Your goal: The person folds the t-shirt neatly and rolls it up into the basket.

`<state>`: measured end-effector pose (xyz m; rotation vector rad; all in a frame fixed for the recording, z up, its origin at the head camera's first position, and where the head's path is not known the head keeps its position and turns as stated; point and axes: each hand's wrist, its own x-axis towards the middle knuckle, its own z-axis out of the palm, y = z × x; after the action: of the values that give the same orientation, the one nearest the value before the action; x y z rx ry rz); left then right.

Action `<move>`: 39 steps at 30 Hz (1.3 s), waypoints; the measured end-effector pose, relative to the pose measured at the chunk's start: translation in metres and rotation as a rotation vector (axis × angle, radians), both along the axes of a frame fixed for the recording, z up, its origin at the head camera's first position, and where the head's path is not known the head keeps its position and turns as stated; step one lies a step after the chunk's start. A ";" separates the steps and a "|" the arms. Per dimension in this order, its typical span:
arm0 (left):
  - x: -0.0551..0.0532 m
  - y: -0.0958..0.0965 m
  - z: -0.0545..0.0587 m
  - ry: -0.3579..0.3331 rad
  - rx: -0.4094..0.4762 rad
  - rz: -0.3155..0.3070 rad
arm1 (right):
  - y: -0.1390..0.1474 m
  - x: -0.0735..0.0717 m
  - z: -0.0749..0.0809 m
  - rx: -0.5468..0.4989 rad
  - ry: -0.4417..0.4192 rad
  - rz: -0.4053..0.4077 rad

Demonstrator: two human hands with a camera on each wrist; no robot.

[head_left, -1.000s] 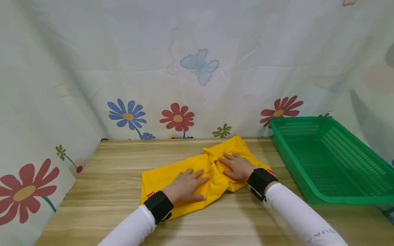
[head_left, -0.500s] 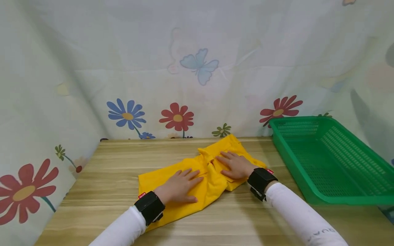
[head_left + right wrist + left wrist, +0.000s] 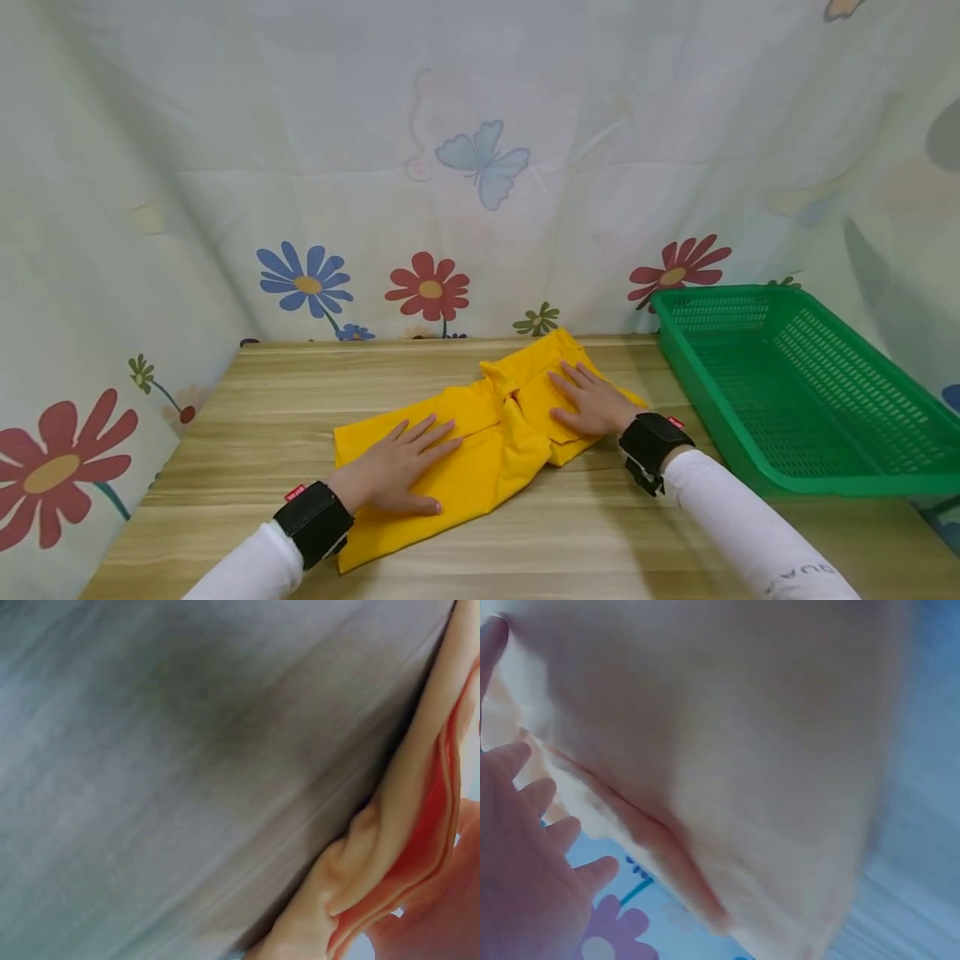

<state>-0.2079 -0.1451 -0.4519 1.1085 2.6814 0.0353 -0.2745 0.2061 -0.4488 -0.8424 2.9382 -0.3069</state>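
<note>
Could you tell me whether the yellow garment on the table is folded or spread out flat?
Folded: the yellow garment shows doubled layers and a crease at its middle, with the left hand and right hand pressing flat on it.

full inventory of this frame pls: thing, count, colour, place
yellow garment: 1, yellow, lying partly folded on the middle of the table, under both hands
green basket: 1, green perforated plastic, right side of the table, nothing seen in it
table: 1, light wood grain, fills the lower part of the head view
floral cloth backdrop: 1, pale with red and blue flowers and a blue butterfly, hung behind and to both sides of the table
black wrist bands: 2, black, one on each wrist, each with a small red tag
white sleeves: 2, white, both forearms
left hand: 1, fingers flat, presses on the garment's near left part
right hand: 1, fingers flat, presses on the garment's far right part
</note>
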 end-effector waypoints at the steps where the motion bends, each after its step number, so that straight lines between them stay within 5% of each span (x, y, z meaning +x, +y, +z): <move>1: 0.001 -0.001 0.000 -0.009 -0.005 0.000 | 0.001 0.001 0.000 -0.005 -0.010 -0.006; 9: 0.003 0.003 0.001 -0.068 -0.001 0.021 | 0.005 -0.005 -0.005 0.003 -0.128 -0.022; 23: 0.009 0.033 0.006 -0.087 -0.042 0.059 | 0.005 -0.023 0.000 0.054 -0.167 0.079; 39: 0.019 0.070 0.002 -0.015 -0.131 0.165 | -0.013 -0.040 0.008 0.164 -0.222 0.108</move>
<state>-0.1884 -0.0753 -0.4504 0.8437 2.7114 -0.1013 -0.3142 0.1934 -0.4404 -0.8779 2.6596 -0.1391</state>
